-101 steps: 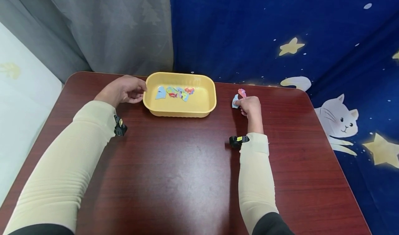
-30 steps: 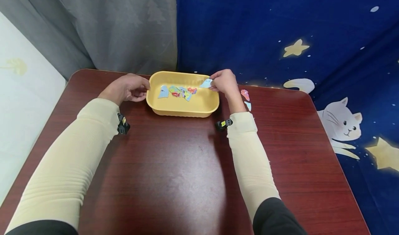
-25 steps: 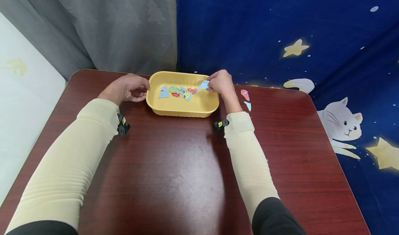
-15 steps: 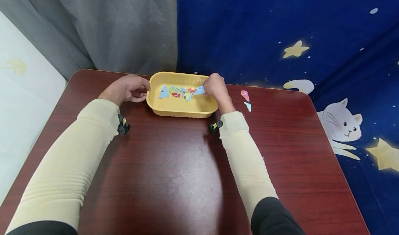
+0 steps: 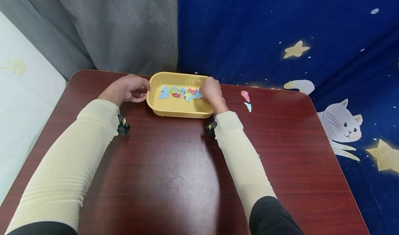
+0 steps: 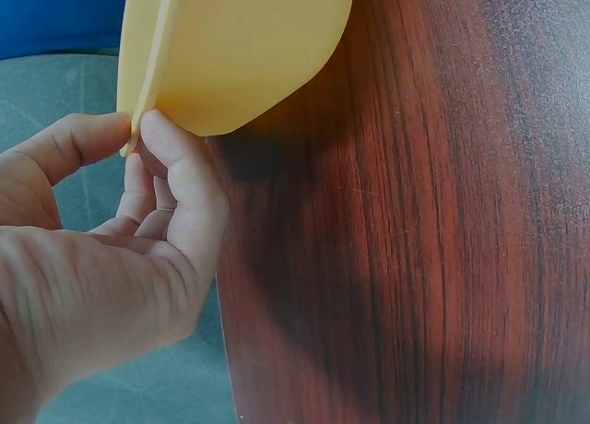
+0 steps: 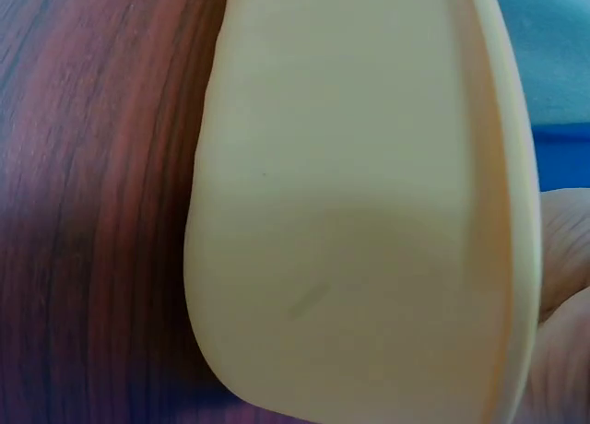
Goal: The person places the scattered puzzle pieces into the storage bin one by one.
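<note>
My left hand pinches the left rim of a yellow plastic basin. In the left wrist view, the thumb and forefinger close on that rim. My right hand reaches over the basin's right end, holding a light blue puzzle piece low inside it; the fingertips are mostly hidden. Beside that piece lie a red one and several colourful overlapping ones. A separate blue piece lies further left in the basin. The basin's wall hides most of the right hand in the right wrist view.
Right of the basin, a pink piece and a small pale blue piece lie on the dark red wooden table. Behind the table's back edge hang a grey curtain and a blue starry one.
My right hand has carried the light blue piece from the table at right into the basin, then lower and leftward beside the other pieces. The left hand keeps its grip on the rim.
</note>
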The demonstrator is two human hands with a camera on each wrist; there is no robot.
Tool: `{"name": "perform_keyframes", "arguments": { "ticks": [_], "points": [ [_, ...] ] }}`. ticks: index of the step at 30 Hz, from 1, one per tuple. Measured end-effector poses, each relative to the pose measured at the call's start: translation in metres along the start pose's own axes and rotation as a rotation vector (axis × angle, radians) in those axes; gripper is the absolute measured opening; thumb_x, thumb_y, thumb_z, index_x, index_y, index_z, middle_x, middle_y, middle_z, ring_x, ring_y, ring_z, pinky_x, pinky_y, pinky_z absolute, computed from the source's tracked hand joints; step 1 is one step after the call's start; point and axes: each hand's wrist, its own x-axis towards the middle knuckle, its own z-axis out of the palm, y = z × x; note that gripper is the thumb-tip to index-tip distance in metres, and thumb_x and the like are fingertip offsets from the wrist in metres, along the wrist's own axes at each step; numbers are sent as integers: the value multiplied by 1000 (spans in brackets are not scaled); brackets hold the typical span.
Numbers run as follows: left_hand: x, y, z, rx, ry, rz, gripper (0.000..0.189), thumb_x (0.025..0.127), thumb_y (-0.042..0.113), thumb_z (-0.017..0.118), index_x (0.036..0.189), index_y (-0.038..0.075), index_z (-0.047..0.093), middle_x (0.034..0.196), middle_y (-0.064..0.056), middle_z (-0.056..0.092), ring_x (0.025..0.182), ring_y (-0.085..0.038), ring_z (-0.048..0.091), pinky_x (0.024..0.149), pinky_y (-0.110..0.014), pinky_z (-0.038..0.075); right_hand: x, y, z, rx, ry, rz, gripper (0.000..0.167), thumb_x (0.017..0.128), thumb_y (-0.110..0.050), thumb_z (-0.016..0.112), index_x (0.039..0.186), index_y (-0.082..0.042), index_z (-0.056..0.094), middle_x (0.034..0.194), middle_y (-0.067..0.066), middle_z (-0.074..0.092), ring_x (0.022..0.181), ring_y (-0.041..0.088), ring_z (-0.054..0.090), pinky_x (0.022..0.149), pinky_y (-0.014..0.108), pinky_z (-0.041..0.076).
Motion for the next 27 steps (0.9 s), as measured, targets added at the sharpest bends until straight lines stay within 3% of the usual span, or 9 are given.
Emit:
{"name": "perform_keyframes", "arguments": {
  "ticks": [9,15,22,27],
  "points": [
    [1,1,0,1,-3,-7,14,89,9,58,102,9,52,72,0,56,61,-11,59,65,-23,57,2,0,7,-139,83,-80,11,86,-7,55,85,-5,66,99,12,66,83,25,60,75,35,54],
    [2,0,0,12,-3,-12,15,90,10,57,104,9,50,73,0,56,62,-10,59,65,-23,57,1,-2,9,-194,79,-88,11,86,-7,55,81,-6,65,102,12,67,90,25,59,84,38,53],
    [1,0,0,16,6,-7,14,89,9,58,101,9,50,72,0,56,62,-11,59,65,-23,57,0,-3,6,-188,89,-77,13,87,-10,56,90,-5,67,104,12,67,93,26,61,85,39,53],
    [0,1,0,19,13,-1,11,89,9,58,98,8,53,72,0,57,62,-11,59,65,-23,57,-1,-4,-2,-108,93,-46,16,87,-9,56,97,-3,66,99,13,66,85,25,61,72,35,55]
  ]
}}
